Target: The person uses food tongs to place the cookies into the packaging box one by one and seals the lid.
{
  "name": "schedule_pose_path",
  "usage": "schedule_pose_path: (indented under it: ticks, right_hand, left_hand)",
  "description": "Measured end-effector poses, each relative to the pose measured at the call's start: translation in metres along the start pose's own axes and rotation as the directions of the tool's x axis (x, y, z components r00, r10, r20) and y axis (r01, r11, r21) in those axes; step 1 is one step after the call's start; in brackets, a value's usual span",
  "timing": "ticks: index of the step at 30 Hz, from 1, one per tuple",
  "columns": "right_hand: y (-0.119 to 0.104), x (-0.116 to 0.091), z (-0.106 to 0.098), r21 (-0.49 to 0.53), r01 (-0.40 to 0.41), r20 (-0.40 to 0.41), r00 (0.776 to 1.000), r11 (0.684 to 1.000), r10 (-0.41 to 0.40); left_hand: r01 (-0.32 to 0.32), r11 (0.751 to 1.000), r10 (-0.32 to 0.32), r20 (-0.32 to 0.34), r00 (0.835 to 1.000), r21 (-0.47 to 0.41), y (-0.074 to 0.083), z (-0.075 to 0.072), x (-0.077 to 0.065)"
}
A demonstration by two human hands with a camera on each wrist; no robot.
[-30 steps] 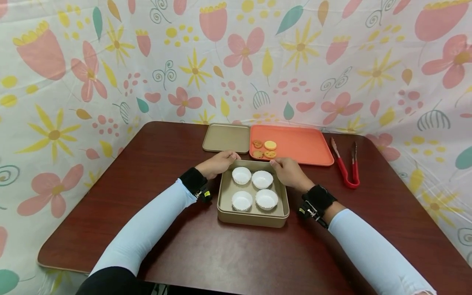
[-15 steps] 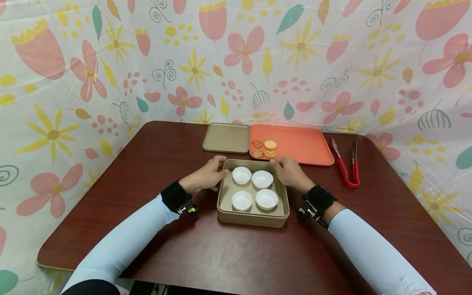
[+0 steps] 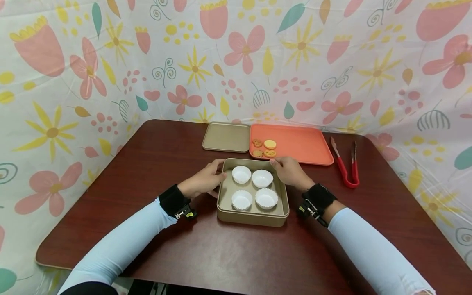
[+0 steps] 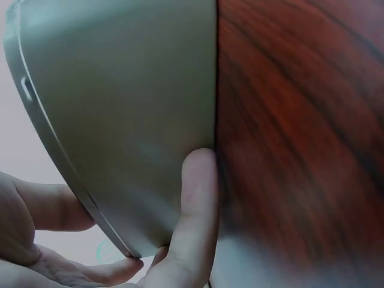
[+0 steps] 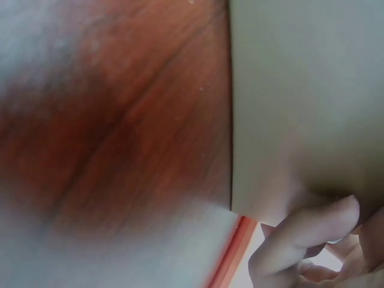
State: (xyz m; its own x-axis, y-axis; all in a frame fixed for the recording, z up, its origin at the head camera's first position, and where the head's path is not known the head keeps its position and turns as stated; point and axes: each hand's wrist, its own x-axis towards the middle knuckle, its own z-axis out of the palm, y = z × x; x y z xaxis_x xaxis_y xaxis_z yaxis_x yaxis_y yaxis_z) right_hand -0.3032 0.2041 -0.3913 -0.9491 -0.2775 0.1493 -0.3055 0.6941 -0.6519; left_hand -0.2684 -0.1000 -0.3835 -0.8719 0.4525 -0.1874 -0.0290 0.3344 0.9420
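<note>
A gold-beige rectangular cake tin [image 3: 254, 220] stands upright on the table, with several white fluted paper cups [image 3: 241, 200] inside it. My left hand [image 3: 203, 180] holds the back part of its left side, thumb at the rim. In the left wrist view, one finger [image 4: 199, 186] lies along the tin's outer wall. Across from it, my right hand [image 3: 293, 174] grips the back right corner with the thumb over the rim. Bent fingers [image 5: 306, 234] touch the outer wall in the right wrist view.
Behind the tin lie a flat beige lid [image 3: 225, 137] and an orange tray [image 3: 298, 143] with several small cookies [image 3: 270, 144] at its left end. Red-handled tongs [image 3: 348, 176] rest at the right. The brown table [image 3: 236, 254] meets a flowered cloth [image 3: 236, 61] at the back.
My left hand has moved from the tin's back left corner outward and toward me, onto its left side. My right hand and the tin have stayed in place.
</note>
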Motion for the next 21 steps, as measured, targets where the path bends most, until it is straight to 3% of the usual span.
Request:
schedule_pose_path:
  ticks: [8, 21]
  right_hand:
    - [-0.001, 0.001, -0.01, -0.034, 0.015, 0.039, 0.999, 0.999, -0.014]
    - [0.003, 0.007, -0.05, -0.185, -0.049, -0.081, 0.996, 0.982, 0.035]
  left_hand:
    - [0.014, 1.0, -0.014, -0.013, 1.0, 0.002, 0.0, 0.001, 0.001]
    - [0.004, 1.0, -0.004, -0.005, 1.0, 0.006, 0.0, 0.0, -0.002]
